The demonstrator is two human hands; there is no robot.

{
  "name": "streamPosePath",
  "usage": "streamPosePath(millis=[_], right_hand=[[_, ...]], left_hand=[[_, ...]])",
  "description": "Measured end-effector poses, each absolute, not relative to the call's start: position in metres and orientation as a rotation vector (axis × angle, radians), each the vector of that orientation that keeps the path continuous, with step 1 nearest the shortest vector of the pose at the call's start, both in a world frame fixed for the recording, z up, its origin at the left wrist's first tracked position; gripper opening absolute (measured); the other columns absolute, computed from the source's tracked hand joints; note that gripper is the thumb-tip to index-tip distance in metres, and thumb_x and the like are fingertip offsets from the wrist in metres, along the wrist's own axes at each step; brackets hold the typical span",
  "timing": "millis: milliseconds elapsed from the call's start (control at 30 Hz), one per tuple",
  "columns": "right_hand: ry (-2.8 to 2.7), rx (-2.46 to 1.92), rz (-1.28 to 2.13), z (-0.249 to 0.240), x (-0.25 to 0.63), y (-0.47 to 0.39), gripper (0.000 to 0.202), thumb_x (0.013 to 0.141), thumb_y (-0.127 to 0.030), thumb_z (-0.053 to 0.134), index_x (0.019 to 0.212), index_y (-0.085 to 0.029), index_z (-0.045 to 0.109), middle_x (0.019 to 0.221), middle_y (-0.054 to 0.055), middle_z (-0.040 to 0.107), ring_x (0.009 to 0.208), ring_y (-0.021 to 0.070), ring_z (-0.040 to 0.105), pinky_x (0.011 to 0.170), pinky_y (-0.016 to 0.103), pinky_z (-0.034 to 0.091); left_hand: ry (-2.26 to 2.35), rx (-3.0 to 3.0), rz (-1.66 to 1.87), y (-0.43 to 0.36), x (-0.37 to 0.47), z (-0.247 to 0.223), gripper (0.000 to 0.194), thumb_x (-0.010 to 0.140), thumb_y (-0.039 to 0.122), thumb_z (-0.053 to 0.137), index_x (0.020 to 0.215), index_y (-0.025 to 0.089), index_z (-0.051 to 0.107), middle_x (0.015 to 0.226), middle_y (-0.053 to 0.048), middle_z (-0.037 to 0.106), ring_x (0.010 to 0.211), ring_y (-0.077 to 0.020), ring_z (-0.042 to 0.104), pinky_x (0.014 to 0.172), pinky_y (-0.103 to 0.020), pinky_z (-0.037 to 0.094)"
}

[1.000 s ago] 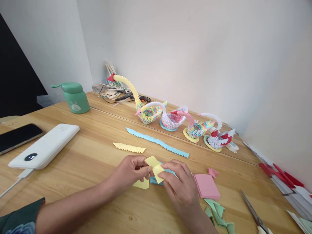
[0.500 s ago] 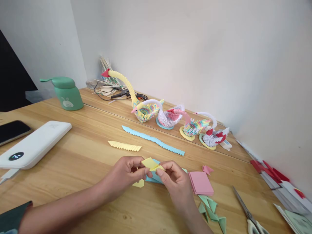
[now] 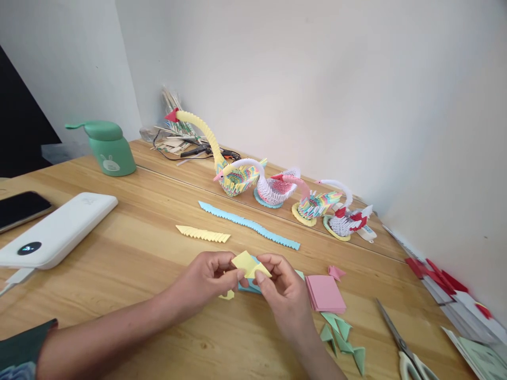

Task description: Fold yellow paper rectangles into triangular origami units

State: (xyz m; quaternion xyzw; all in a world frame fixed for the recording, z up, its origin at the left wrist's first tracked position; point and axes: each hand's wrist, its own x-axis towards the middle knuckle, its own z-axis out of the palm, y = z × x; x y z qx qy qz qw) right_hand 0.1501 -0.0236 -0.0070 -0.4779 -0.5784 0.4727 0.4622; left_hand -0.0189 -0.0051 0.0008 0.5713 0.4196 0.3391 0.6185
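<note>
- The yellow paper (image 3: 249, 264) sits a little higher between the hands than half a second ago, its free corner now tipped up and away from the person; a second ago it hung as a longer folded strip.
- Left hand (image 3: 208, 277) pinches the paper's left edge, thumb and forefinger closed on it.
- Right hand (image 3: 287, 293) pinches its right tip, fingers curled, thumb on top.
- The paper is held just above the table (image 3: 130, 253), over a blue stack (image 3: 249, 287) that has stayed put.
- A yellow scrap (image 3: 227, 295) lies under the left fingers.
- A pink stack (image 3: 325, 293) lies just right of the right hand, green folds (image 3: 343, 340) nearer the person, scissors (image 3: 400, 343) further right.
- Beyond: a yellow strip (image 3: 203, 234), a blue strip (image 3: 249, 225), four paper swans (image 3: 293, 195).
</note>
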Motion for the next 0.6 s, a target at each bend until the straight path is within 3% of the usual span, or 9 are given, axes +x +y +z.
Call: streamPosePath(millis=[300,600], right_hand=[[-1.445,-1.144,1.178,-0.008,0.145,-0.028,0.020,0.082,-0.025,0.054,0.102,-0.021,0.055,0.077,0.000,0.058,0.073,0.0153,0.057,0.068,0.028,0.046],[-1.364,-1.068,1.337,-0.011,0.139,-0.026,0.023,0.079,-0.037,0.058,0.092,-0.019,0.057,0.069,-0.002,0.050,0.062,0.0133,0.047,0.057,0.025,0.041]], left_hand=[[0.947,1.281,0.769,-0.007,-0.018,0.004,0.021,0.068,0.033,0.066,0.064,0.013,0.060,0.056,0.003,0.053,0.052,-0.0093,0.045,0.052,-0.021,0.036],[0.889,1.138,0.842,0.002,-0.023,0.011,0.026,0.071,0.039,0.063,0.063,0.014,0.059,0.057,0.001,0.060,0.051,-0.0093,0.051,0.050,-0.021,0.041]])
